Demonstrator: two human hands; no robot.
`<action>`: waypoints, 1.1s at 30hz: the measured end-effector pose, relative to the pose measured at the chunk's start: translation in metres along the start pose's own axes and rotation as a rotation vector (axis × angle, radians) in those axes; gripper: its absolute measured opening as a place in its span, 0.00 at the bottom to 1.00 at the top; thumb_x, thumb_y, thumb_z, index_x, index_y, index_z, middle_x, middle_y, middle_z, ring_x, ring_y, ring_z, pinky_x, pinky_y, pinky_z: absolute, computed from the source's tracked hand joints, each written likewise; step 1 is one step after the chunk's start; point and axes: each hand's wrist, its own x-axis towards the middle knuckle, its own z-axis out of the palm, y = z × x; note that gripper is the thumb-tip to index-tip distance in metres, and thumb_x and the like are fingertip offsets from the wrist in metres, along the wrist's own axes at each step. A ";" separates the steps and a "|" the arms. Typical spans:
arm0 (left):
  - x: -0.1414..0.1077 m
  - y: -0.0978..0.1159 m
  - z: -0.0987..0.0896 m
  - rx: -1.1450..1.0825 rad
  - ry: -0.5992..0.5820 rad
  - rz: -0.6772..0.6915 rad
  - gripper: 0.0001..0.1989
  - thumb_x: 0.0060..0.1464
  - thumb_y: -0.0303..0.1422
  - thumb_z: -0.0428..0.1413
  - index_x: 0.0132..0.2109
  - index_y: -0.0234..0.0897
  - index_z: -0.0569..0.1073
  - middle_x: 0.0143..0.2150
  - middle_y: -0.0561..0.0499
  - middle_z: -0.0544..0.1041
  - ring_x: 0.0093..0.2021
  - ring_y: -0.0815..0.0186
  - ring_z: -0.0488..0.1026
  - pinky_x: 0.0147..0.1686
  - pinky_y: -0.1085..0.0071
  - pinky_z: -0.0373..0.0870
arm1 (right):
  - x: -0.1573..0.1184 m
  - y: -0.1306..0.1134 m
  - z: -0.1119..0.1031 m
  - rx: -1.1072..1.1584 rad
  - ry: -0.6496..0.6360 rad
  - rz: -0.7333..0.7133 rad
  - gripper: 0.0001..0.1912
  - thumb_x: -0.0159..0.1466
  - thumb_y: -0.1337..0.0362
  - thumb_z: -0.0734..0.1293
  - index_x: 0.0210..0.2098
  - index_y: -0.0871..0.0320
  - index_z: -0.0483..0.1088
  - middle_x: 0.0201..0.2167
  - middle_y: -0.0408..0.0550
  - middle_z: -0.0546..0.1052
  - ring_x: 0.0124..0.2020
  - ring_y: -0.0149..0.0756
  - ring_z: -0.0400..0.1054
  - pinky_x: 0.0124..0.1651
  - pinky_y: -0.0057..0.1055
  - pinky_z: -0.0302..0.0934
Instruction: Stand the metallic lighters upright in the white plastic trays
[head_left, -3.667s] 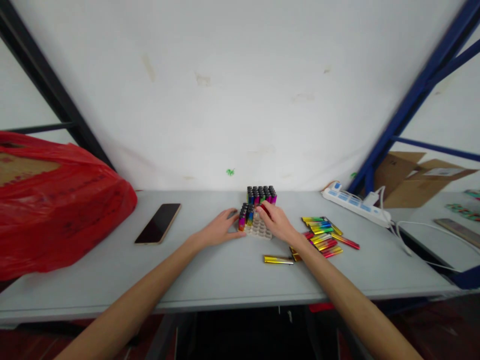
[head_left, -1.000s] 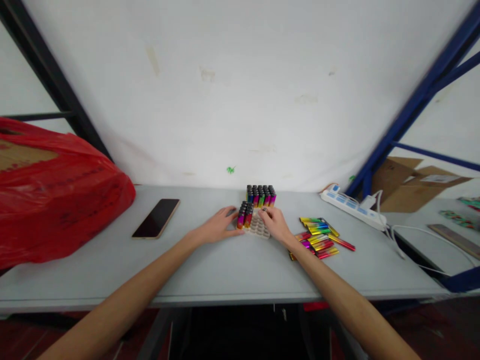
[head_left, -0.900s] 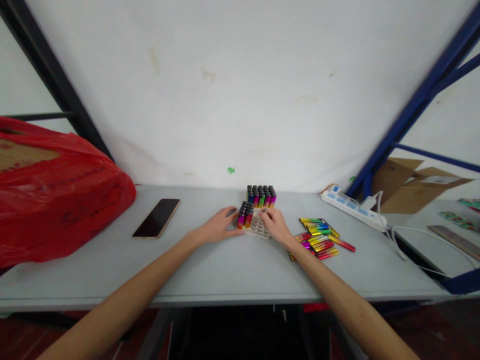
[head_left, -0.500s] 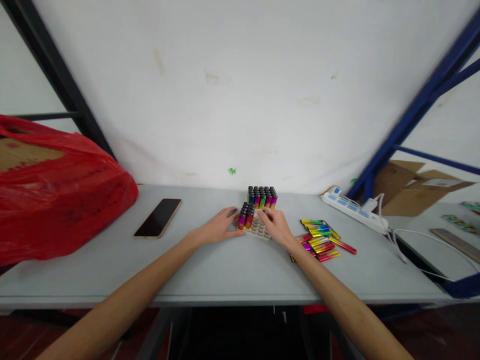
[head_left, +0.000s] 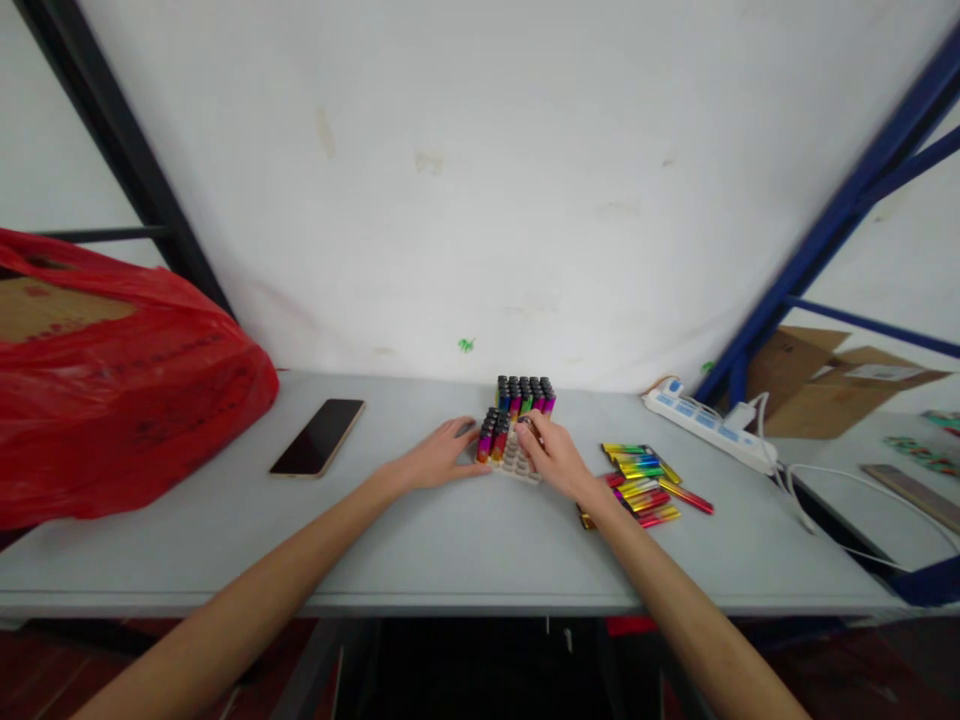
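A pale tray (head_left: 517, 463) with rows of round hollows lies on the table before me. Several upright lighters (head_left: 492, 440) with black tops and purple-to-red bodies fill its left side. My left hand (head_left: 442, 453) curves around the tray's left end, thumb at the near corner and fingers at the far one. Over the right part of the tray, my right hand (head_left: 553, 452) pinches a lighter (head_left: 526, 424), mostly hidden by the fingers. Behind the tray stands a block of upright lighters (head_left: 526, 397). To the right lies a loose pile of shiny coloured lighters (head_left: 643, 485).
A phone (head_left: 319, 437) lies on the left of the grey table (head_left: 420, 560). Further left bulges a red plastic bag (head_left: 150, 400) with cardboard inside. A white power strip (head_left: 709, 428) with cables sits at the back right, near an open cardboard box (head_left: 840, 385).
The right fingers have shifted slightly over the tray, and a bit of the lighter's top shows between them. My left hand stays at the tray. The view has tilted a little.
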 end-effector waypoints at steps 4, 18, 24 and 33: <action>0.000 0.001 0.000 -0.006 -0.006 -0.009 0.38 0.71 0.62 0.63 0.73 0.40 0.74 0.76 0.32 0.73 0.76 0.37 0.71 0.77 0.42 0.68 | -0.002 -0.002 -0.002 -0.101 -0.065 -0.141 0.22 0.83 0.45 0.60 0.41 0.53 0.71 0.38 0.50 0.77 0.40 0.43 0.72 0.46 0.36 0.66; 0.000 0.002 0.000 -0.011 0.004 -0.009 0.38 0.70 0.61 0.64 0.73 0.42 0.74 0.76 0.33 0.73 0.76 0.37 0.71 0.76 0.42 0.69 | 0.000 0.008 0.011 -0.043 -0.169 -0.039 0.16 0.81 0.49 0.67 0.44 0.54 0.75 0.30 0.46 0.80 0.29 0.40 0.72 0.38 0.32 0.63; -0.001 0.001 0.001 -0.012 -0.001 -0.013 0.38 0.70 0.61 0.64 0.74 0.40 0.74 0.77 0.33 0.72 0.77 0.38 0.70 0.77 0.43 0.67 | 0.001 0.011 0.019 -0.038 -0.140 0.021 0.19 0.82 0.46 0.66 0.43 0.54 0.74 0.30 0.46 0.81 0.30 0.39 0.74 0.38 0.31 0.62; -0.001 0.000 0.000 -0.009 -0.007 -0.004 0.38 0.71 0.61 0.63 0.74 0.41 0.74 0.77 0.34 0.72 0.77 0.39 0.70 0.77 0.43 0.67 | 0.002 0.008 0.015 -0.316 -0.195 0.040 0.24 0.79 0.43 0.70 0.36 0.54 0.76 0.29 0.46 0.81 0.29 0.37 0.70 0.34 0.31 0.49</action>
